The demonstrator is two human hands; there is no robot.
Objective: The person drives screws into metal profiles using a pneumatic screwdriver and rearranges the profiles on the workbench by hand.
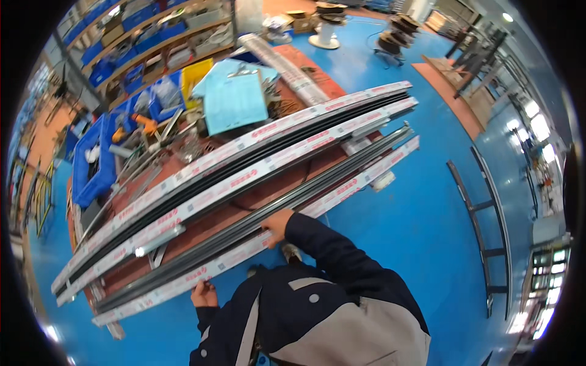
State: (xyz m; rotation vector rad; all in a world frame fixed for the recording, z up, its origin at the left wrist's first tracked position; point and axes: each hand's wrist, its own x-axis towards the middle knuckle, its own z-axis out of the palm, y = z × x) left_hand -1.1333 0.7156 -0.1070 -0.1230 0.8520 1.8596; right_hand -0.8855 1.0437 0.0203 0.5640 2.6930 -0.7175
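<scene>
Long metal profiles wrapped in white film with red print lie side by side across a red-topped bench. My right hand (279, 226) is closed over the nearest wrapped profile (345, 190), its fingers reaching toward the bare dark grey profiles (268, 210) beside it. At the near edge of that same wrapped profile is my left hand (204, 295); its fingers are loosely curled and apart, with nothing seen in them. Farther back, black strips (293, 127) run between two more wrapped profiles.
Blue bins (97, 161), a yellow bin (196, 74), an orange-handled tool (145, 124) and a clipboard with light blue paper (235, 104) crowd the bench's far side. Shelves (152, 36) of bins stand behind. A dark ladder-like frame (485, 252) lies on the blue floor at right.
</scene>
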